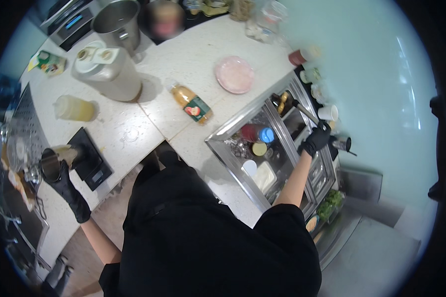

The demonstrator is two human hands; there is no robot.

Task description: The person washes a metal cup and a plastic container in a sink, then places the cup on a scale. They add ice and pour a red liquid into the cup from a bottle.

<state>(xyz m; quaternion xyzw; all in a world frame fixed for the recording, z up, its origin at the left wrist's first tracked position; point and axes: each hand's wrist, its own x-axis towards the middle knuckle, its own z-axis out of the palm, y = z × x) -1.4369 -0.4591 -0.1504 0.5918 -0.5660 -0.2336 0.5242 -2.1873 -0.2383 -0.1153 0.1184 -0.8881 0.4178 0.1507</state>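
My left hand [65,185], in a black glove, is closed around a metal cup [51,163] at the left, beside a black digital scale [93,167]. At the right, my right hand [316,139], also gloved in black, grips a long-handled tool [304,112] over the steel-framed wells of the counter; its working end is not clear. Below that hand lies a recessed steel bin with a blue-capped bottle [258,133] and a white tub [264,177]. A bottle of apple juice [193,104] lies on the white counter, near a pink plate [235,74].
A large lidded plastic jug [107,74] and a container of yellow liquid [74,108] stand at the left back, near a steel pot [117,24]. Beyond the wells are a white paper cup [327,113] and a small metal pitcher [342,143]. Leafy greens [330,206] sit at the lower right.
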